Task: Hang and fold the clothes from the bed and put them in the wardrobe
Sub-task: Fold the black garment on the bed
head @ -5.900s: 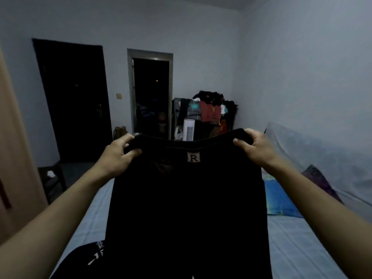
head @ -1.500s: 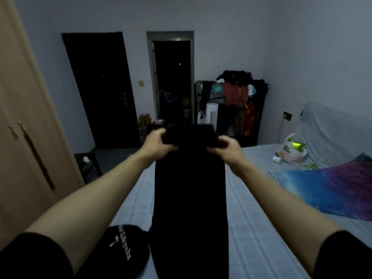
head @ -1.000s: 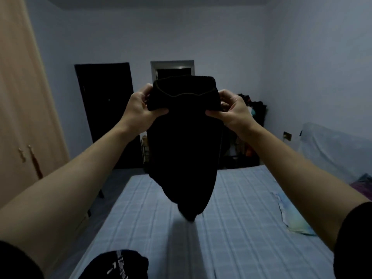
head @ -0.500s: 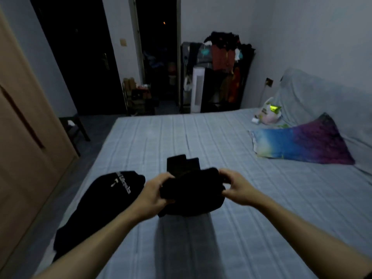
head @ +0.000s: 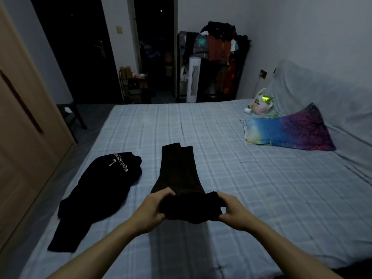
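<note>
Room: I see a dim bedroom with pale walls, a dark closed door (head: 80, 49) at the far left and an open dark doorway (head: 156, 45) beside it.
Far corner: a rack heaped with clothes (head: 218, 45), with a white tower fan (head: 193, 79) standing in front of it.
Left edge: a tan wardrobe door (head: 24, 121) runs along the bed; a dark chair (head: 70, 115) stands past it.
Surface: the bed (head: 251, 178) carries a light blue checked sheet, mostly flat with a few creases.
Head of bed: a blue and purple pillow (head: 289, 130) lies at the right, a plastic bag (head: 259, 102) just behind it, a grey cover (head: 322, 101) bunched along the wall.
Black trousers (head: 179, 172): laid lengthwise on the sheet in front of me, legs pointing away, near end bunched and raised.
Left hand (head: 154, 209): fingers curled round the left side of the bunched end.
Right hand (head: 234, 210): pinching the right side of it.
Black top (head: 100, 194): lies just left of the trousers, white lettering showing, close to the bed's left edge.
</note>
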